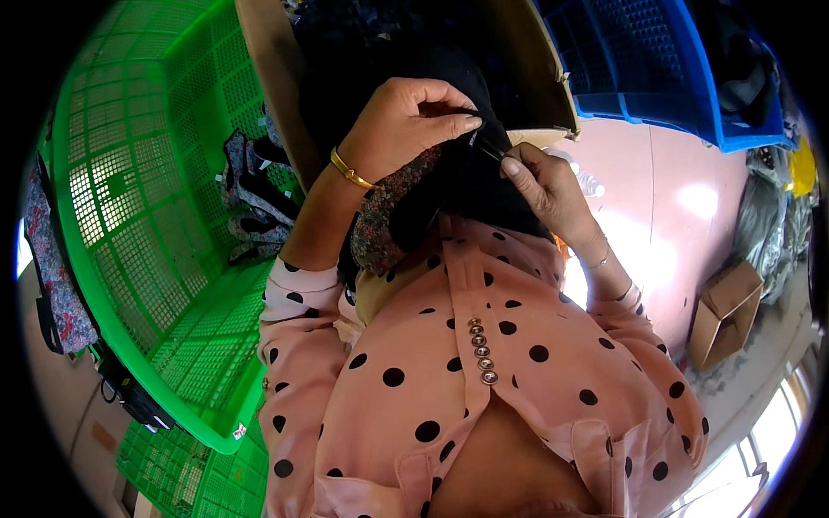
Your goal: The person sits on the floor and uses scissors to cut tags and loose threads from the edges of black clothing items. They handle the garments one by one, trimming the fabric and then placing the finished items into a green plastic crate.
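Head view: left hand (404,121) and right hand (540,186), fingers curled, both pinch black cloth (458,173).

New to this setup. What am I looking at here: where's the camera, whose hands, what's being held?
There is no machine here: a person works with two bare hands. The single picture comes from a wide fisheye camera worn on the person's head, looking down, so straight edges bend near the rim and the pink polka-dot blouse fills the lower part.

The left hand, with a gold bangle on its wrist, pinches a piece of black fabric. The right hand pinches the same fabric from the other side, close to the left fingertips.

Around them: a green plastic crate on the person's left with some dark patterned clothes inside, an open cardboard box ahead, a blue crate beyond it, and a small cardboard box on the pink floor.
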Available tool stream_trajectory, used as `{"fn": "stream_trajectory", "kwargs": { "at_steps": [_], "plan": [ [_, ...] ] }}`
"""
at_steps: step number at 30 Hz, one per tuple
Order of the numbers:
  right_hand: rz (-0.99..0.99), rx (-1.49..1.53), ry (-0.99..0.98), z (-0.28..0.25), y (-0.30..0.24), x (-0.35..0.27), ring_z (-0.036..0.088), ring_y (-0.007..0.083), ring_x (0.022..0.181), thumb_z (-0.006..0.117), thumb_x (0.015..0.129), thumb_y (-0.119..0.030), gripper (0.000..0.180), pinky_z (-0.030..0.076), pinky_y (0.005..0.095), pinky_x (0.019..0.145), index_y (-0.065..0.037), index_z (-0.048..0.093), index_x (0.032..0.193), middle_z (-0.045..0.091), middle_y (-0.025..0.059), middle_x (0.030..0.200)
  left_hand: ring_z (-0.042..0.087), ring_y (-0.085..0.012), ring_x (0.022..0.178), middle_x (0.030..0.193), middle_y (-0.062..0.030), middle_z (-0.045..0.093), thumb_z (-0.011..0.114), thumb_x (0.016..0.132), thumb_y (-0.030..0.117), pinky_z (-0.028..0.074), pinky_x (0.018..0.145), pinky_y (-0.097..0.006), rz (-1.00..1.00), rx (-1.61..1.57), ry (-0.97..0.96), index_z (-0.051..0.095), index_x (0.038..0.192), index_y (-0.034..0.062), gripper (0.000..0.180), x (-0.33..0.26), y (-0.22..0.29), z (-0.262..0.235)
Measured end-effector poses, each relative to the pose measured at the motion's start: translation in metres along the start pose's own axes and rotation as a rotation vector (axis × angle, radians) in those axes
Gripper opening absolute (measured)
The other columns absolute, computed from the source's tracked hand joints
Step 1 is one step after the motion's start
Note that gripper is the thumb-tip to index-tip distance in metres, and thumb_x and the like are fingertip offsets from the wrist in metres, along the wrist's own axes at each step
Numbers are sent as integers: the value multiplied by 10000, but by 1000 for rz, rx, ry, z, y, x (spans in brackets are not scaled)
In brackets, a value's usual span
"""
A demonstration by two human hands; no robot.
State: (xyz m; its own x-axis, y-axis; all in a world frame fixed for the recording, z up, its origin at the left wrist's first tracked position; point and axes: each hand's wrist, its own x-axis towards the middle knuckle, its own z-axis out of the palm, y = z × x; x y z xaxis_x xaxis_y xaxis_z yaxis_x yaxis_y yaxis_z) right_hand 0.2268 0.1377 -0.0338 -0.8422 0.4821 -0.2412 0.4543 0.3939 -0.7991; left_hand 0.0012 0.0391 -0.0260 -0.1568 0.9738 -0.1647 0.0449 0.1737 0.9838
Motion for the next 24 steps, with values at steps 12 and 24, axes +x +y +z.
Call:
{"fn": "stream_trajectory", "kwargs": {
  "at_steps": [12, 24],
  "plan": [
    [-74, -97, -9, 0, -22, 24, 583, 306, 548, 620, 913, -401, 384, 446, 374, 519, -23, 628, 841, 561, 150, 587, 602, -39, 728, 822, -15, 690, 708, 862, 89, 487, 647, -176, 15, -6, -14, 717, 978, 4, 144, -1, 5, -1],
    [-103, -308, 37, 0, -25, 28, 578, 268, 541, 634, 876, -454, 423, 442, 354, 510, -53, 618, 743, 528, 123, 564, 616, -55, 767, 896, -27, 693, 720, 850, 93, 491, 684, -185, 96, 49, 158, 718, 960, 8, 139, 0, -3, 1]
  ]
}}
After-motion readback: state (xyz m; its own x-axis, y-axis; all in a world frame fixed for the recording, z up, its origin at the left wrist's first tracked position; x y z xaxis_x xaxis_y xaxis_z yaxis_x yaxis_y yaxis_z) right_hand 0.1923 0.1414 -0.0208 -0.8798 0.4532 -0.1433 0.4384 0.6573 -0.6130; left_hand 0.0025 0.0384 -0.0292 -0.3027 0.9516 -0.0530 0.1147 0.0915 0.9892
